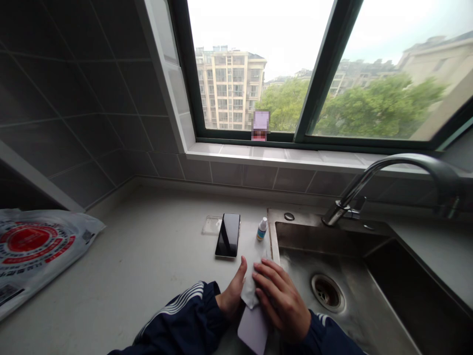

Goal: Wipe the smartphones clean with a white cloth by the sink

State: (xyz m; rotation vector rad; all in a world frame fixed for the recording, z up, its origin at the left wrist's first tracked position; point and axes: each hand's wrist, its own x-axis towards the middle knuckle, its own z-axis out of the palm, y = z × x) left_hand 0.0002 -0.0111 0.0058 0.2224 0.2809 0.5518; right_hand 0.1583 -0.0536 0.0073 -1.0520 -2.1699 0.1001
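A lilac, phone-shaped slab (pixel 253 329) is in front of me at the bottom middle, near the sink's left edge. I take it to be a phone, seen from its back. My left hand (pixel 232 295) grips its left side, thumb raised and the other fingers mostly hidden. Over its upper part lies a crumpled white wipe (pixel 250 293), pressed down by the bent fingers of my right hand (pixel 283 298). Beyond my hands a black smartphone (pixel 228 235) rests screen up on the counter, partly over a clear case (pixel 210 225). A small white bottle (pixel 262 229) with a blue label stands upright nearby.
To the right is a steel sink (pixel 272 231) with a drain (pixel 327 293) and a curved chrome faucet (pixel 369 172). A white plastic bag (pixel 40 251) with red print lies at the left on the pale counter (pixel 148 246). A window (pixel 301 138) is behind.
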